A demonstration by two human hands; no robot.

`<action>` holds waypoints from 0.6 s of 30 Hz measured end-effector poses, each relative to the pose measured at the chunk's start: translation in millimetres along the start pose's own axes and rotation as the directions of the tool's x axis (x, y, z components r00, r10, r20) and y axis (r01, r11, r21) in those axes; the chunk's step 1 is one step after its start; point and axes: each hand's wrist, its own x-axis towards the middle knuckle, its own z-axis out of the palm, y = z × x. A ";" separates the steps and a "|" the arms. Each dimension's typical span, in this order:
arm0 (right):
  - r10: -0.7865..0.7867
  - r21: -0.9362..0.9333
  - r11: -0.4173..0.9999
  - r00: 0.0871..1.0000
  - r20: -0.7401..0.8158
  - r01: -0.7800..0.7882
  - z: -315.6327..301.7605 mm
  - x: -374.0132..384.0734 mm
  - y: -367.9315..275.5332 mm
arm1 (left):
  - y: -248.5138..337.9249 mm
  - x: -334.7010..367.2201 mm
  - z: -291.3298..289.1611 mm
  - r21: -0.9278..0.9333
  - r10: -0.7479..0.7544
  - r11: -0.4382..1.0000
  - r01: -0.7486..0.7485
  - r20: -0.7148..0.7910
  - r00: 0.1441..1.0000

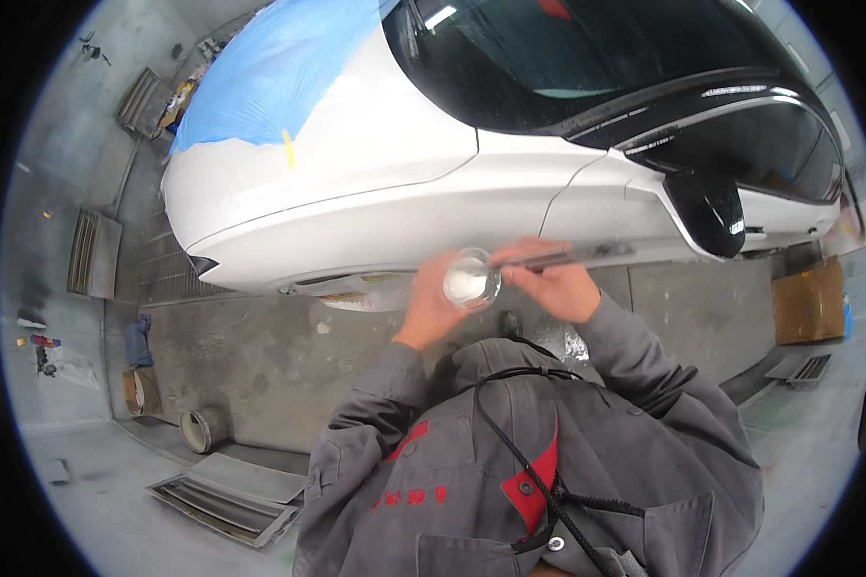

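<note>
My left hand (427, 308) is wrapped round a clear plastic cup (492, 290) in front of my chest. White liquid (466, 283) shows inside it. In my right hand (566, 291), closed at the cup's right side, is a long flat grey stick (601, 251). The stick points away to the right and is smeared by motion. Whether its other end dips into the white liquid is hidden by my fingers. Just beyond both hands stands a white car (356, 213), its side toward me.
Blue plastic sheeting (269, 72) covers part of the car, with a strip of yellow tape (289, 150) at its edge. The black wing mirror (707, 213) juts out at right. A cardboard box (808, 302), a round bucket-like container (200, 430) and a vent grille (226, 500) lie around the floor.
</note>
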 end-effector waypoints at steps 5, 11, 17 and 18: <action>0.076 0.162 0.984 0.997 -0.001 -0.075 -4.6 10.4 -2.5 | -3.3 7.9 -2.3 -0.163 -0.082 0.984 0.067 -0.083 0.993; 0.045 0.092 0.994 0.993 0.110 -0.055 -17.8 19.6 8.5 | 1.2 23.9 -10.1 -0.103 -0.048 0.994 0.037 -0.109 0.993; 0.278 0.400 0.899 0.938 -0.208 -0.177 -19.8 52.8 56.3 | 5.1 45.3 -8.6 0.074 -0.094 0.992 0.105 -0.135 0.986; 0.361 0.432 0.868 0.908 -0.212 -0.244 -12.9 60.1 66.3 | 4.8 51.7 -4.7 0.096 -0.129 0.985 0.142 -0.135 0.982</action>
